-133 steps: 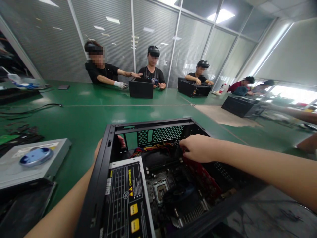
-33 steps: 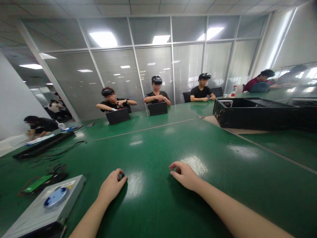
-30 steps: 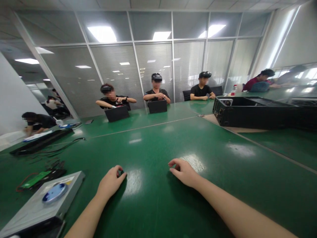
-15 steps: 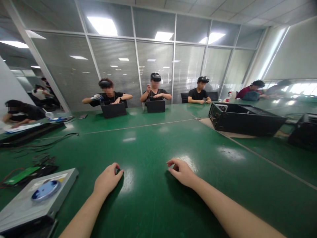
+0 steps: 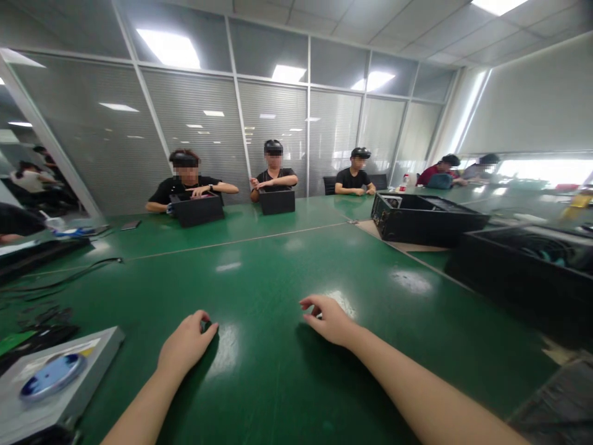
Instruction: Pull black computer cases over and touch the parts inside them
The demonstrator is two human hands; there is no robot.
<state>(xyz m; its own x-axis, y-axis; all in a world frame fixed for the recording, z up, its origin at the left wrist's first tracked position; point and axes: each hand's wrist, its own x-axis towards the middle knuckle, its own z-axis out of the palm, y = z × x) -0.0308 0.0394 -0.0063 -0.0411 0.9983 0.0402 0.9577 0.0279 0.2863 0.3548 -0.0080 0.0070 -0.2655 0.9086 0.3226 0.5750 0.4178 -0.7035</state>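
My left hand [image 5: 188, 342] rests on the green tabletop [image 5: 259, 377], its fingers loosely curled with a gap to the thumb. I see nothing held in it. Across from it, my right hand [image 5: 328, 318] lies with thumb and fingers apart around bare air. The two hands stay well apart from each other. To the left of my left hand is a silver metal box [image 5: 95, 364] that looks like a computer drive. On its top sits a round blue, shiny object [image 5: 52, 376], whose kind I cannot tell.
Dark computer cases [image 5: 426, 232] stand at the right, one [image 5: 504, 272] closer to me. Black cables [image 5: 86, 272] and a green circuit board [image 5: 13, 342] lie at the left. Across the table, two people work at black boxes [image 5: 199, 210]; another person [image 5: 356, 179] sits beside them.
My view has turned to the right, so more of the near computer case shows and the drive has slid left in view. My hands keep about the same pose on the table.
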